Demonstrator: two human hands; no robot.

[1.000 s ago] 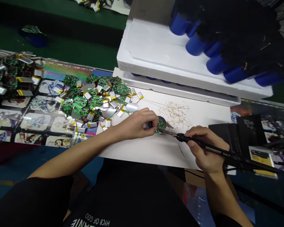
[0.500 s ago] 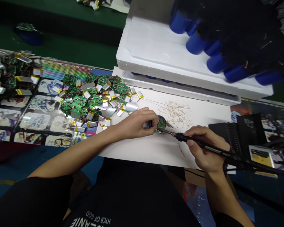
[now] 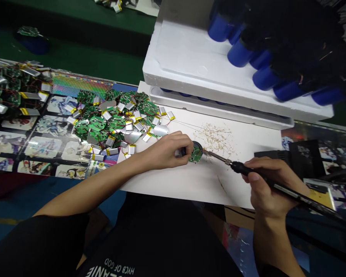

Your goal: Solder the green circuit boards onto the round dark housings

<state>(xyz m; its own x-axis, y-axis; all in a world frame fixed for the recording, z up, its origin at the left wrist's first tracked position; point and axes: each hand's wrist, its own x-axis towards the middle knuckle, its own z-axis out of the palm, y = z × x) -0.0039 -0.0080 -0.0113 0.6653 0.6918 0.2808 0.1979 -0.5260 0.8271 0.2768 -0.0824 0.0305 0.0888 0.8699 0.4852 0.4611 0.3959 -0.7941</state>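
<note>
Far left of the grip, a loose heap of green circuit boards wired to silver pouch cells lies on a printed illustration sheet. A larger heap of the same boards and cells sits just left of the left hand, at the edge of a white work sheet. The left hand is closed in a fingertip pinch, grasping a small round green circuit board, which is backed by a dark round part and rests on the white sheet. Just right of the board lies the tip of a soldering iron, close to the board's edge but not touching it. Beyond the tip, pale solder crumbs are scattered on the sheet. The right hand is clenched around the iron's black handle, like a pen. Behind the grip, a white foam tray holds blue cylinders. A black box stands partly hidden behind the right hand.
</note>
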